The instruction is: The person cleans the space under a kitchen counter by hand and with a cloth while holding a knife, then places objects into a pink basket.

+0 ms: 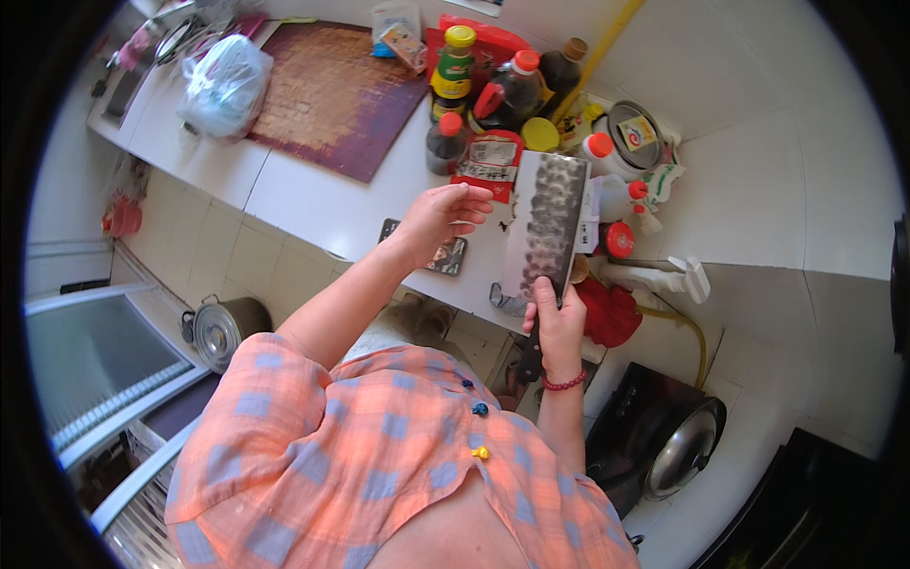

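My right hand [558, 327] grips the dark riveted handle of a Chinese cleaver [547, 220]. Its broad blade, with a mottled dark band along one side, points away from me over the counter's right part. Nothing is held in my left hand [448, 217], which hovers over the counter with fingers loosely bent, apart from the blade. Partly hidden below that hand and wrist lies a flat dark object with a picture on it [449, 257], possibly a phone. A red printed packet [490, 160] lies just beyond my left fingertips, beside the blade.
A worn wooden cutting board [341, 92] lies on the white counter [306, 188], with a filled plastic bag [226, 85] by its left edge. Sauce bottles [508, 92] and jars crowd the back right corner. A spray bottle [661, 277] and red cloth [608, 309] are right of the cleaver; a lidded pot [224, 331] stands on the floor.
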Demonstrator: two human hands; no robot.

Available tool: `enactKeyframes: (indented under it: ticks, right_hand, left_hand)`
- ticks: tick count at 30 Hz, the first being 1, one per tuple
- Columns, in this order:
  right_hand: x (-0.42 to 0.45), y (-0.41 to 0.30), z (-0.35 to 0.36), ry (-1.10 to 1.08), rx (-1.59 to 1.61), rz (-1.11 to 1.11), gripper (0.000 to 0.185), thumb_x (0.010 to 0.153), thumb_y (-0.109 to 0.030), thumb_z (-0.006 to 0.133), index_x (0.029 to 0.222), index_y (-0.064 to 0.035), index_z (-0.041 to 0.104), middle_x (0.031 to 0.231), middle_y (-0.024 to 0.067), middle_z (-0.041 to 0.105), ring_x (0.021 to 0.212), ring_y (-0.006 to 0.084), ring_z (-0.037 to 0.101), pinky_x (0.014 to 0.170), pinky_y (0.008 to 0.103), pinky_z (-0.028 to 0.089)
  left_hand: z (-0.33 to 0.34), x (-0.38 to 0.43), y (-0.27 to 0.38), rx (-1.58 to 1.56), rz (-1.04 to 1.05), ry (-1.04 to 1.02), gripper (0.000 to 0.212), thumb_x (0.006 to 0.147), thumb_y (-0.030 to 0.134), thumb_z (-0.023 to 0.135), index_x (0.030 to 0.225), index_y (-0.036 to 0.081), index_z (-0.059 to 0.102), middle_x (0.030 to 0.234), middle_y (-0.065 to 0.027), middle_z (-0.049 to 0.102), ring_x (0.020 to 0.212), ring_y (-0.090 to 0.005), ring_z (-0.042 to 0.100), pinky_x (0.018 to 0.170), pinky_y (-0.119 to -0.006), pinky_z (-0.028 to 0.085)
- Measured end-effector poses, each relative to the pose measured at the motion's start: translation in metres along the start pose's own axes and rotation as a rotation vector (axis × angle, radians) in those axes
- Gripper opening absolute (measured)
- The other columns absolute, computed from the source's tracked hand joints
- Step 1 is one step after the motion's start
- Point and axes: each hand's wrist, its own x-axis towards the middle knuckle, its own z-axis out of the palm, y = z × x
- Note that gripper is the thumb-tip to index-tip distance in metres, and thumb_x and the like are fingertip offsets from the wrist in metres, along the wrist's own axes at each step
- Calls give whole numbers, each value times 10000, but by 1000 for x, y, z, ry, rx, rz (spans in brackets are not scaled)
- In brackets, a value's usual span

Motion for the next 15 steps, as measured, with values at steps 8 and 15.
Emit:
enactKeyframes:
  ticks: [8, 15]
  right_hand:
    - [0, 1, 15, -92, 56, -28, 207, 933, -257, 575, 933, -53, 544, 645, -10, 508, 495, 64, 479, 419, 202, 412]
    - [-6, -4, 36, -217, 71, -5, 234, 934, -274, 574, 943, -43, 536, 665, -4, 514, 525, 70, 478, 448, 215, 417]
  left_hand:
    - [-42, -49, -10, -241, 114, 78, 270, 877, 140, 613, 1126, 34, 604, 998, -57, 647, 886, -133, 607, 812, -281, 495]
    - [-122, -132, 9, -165, 293, 337, 148, 867, 217, 662, 858, 72, 634, 720, 5, 600, 646, -83, 561, 629, -229, 482]
